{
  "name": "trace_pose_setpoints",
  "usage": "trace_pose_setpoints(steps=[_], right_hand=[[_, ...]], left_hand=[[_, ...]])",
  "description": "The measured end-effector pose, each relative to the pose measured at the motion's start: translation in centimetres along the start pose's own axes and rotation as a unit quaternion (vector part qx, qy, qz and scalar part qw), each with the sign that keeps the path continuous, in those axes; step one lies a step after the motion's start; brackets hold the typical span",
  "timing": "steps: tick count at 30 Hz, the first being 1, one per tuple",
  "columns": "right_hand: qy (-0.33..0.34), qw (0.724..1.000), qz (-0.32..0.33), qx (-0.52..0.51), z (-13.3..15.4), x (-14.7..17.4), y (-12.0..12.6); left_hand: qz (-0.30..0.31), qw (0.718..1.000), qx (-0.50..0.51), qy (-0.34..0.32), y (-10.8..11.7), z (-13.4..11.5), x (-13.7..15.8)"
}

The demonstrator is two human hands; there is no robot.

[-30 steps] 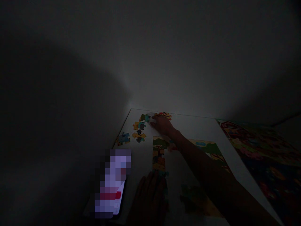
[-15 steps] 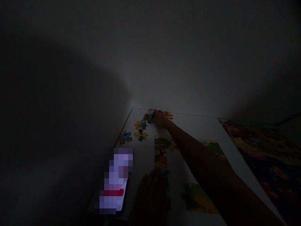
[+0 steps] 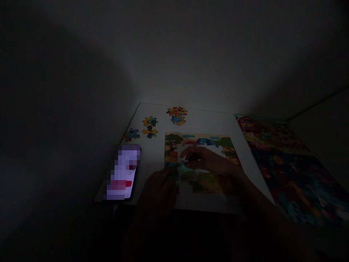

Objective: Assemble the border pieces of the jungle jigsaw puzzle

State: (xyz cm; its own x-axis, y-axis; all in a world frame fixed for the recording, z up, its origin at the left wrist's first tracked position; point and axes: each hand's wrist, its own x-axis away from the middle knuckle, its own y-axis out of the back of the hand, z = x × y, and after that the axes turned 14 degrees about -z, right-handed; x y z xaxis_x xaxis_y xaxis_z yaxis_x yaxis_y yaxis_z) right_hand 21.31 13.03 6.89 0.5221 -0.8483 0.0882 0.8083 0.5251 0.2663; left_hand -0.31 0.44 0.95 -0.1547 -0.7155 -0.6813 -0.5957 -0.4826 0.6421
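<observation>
A partly assembled jigsaw puzzle point(image 3: 228, 143) with trees, clouds and green ground lies on the white table; its middle shows bare white. Over its left half, my right hand point(image 3: 203, 158) pinches a green-teal puzzle piece point(image 3: 187, 167), blurred and dark. My left hand point(image 3: 159, 185) rests with fingers stretched out at the puzzle's lower left edge, touching it or the table beside it. Darkness hides part of these fingers.
Loose puzzle pieces point(image 3: 177, 114) lie in a cluster at the table's far edge, with more pieces point(image 3: 149, 127) at the left. A lit phone point(image 3: 124, 173) lies at the left edge. Colourful picture sheets point(image 3: 275, 156) cover the right side. A wall point(image 3: 185, 65) rises behind.
My right hand has come back from the far cluster to the puzzle, bringing a puzzle piece. My left hand stays by the puzzle's left edge. The view has shifted.
</observation>
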Motion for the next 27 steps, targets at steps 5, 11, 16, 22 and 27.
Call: trace_pose_setpoints(steps=[5,11,16,22,27], right_hand=[[-0.004,0.998,-0.063,0.007,-2.4,4.4,-3.2],[0.064,0.978,-0.127,0.151,-3.0,4.3,-4.5],[0.096,0.941,-0.185,0.267,-2.7,4.9,-5.9],[0.117,0.908,-0.203,0.347,-2.8,5.3,-7.4],[0.114,0.894,-0.239,0.361,-3.5,5.3,-8.3]], left_hand=[[0.05,0.999,0.007,-0.009,0.5,-0.3,-0.7],[0.06,0.998,-0.016,-0.005,0.2,-0.1,-0.5],[0.05,0.998,-0.026,-0.008,0.2,-0.1,-0.5],[0.054,0.998,-0.023,-0.007,0.2,0.0,-0.4],[0.061,0.998,-0.03,-0.014,0.2,0.1,-0.4]])
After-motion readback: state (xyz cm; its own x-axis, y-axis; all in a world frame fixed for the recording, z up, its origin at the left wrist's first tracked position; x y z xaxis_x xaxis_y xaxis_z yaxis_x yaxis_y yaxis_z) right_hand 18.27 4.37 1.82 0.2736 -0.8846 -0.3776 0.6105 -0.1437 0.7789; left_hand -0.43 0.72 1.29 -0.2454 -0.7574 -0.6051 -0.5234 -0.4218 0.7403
